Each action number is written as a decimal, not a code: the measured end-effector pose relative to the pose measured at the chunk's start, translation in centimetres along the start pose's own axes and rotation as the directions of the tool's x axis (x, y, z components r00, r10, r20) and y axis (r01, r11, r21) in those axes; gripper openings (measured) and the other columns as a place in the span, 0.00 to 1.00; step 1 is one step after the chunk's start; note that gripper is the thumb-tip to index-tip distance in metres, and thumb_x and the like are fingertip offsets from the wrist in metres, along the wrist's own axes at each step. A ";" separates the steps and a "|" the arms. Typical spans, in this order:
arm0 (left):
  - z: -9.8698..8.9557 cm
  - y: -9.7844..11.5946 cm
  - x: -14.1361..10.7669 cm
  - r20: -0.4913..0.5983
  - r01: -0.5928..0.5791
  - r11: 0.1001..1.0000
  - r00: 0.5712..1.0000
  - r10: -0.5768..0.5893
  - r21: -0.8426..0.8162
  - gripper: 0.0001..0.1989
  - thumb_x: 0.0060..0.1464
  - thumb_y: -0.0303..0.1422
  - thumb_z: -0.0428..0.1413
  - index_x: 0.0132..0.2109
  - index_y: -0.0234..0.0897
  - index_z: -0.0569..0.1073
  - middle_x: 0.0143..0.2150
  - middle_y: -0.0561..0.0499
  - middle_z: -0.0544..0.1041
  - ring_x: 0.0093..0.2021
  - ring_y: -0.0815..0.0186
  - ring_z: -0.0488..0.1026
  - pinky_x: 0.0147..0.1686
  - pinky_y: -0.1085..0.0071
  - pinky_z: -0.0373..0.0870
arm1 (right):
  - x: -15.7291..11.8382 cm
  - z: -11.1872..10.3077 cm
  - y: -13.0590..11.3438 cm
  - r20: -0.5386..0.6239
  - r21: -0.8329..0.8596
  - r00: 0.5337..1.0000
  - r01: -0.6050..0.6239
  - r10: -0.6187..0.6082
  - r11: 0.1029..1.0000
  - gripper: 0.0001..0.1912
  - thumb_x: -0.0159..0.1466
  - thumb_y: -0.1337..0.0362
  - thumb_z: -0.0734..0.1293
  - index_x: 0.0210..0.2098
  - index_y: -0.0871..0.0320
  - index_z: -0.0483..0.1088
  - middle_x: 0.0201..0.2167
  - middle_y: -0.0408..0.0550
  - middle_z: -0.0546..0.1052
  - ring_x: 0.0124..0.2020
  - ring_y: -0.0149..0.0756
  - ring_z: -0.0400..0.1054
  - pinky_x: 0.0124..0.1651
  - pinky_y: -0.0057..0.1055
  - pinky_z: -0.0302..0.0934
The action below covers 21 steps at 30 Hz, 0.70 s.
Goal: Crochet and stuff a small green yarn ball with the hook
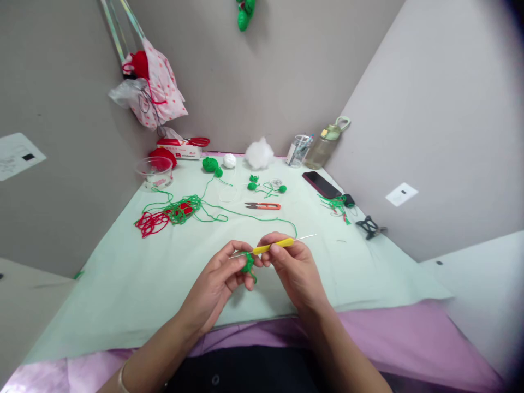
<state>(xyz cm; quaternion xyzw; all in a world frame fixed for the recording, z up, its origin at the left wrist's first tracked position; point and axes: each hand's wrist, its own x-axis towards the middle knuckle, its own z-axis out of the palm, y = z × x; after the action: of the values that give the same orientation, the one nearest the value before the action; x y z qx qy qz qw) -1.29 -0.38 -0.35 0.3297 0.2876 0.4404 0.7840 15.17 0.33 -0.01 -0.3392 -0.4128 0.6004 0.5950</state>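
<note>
Over the near part of the table, my left hand [225, 273] pinches a small piece of green crochet work [247, 263], with a short green tail hanging below it. My right hand [290, 262] grips a crochet hook [273, 245] by its yellow handle. One metal end of the hook reaches left to the green piece; the other points right, free of anything. Whether a loop sits on the hook is too small to tell. A green yarn strand [266, 219] runs across the cloth from the tangle at left towards my right hand.
Orange thread snips [262, 206] lie beyond my hands. Tangled red and green yarn [180, 212] is at left, near a clear tub [154, 173]. White stuffing [259, 154] and green balls [210, 165] sit behind. At right are a phone [321, 184], a bottle [325, 147] and a black stand [369, 227].
</note>
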 end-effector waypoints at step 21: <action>0.5 0.6 0.1 -0.037 -0.034 0.997 0.999 0.037 0.071 0.10 0.62 0.37 0.60 0.50 0.41 0.77 0.43 0.52 0.73 0.39 0.69 0.70 0.41 0.73 0.68 | -0.6 -1.7 -1.3 0.495 -0.552 0.818 0.557 -0.294 0.620 0.20 0.71 0.68 0.65 0.59 0.41 0.74 0.56 0.48 0.77 0.59 0.42 0.68 0.62 0.46 0.63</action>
<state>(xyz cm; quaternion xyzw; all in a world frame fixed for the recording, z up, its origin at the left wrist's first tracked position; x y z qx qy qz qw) -1.14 -0.15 0.41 0.3535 0.3120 0.4503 0.7582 17.28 -0.20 0.35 -0.3064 -0.7714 0.2975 0.4718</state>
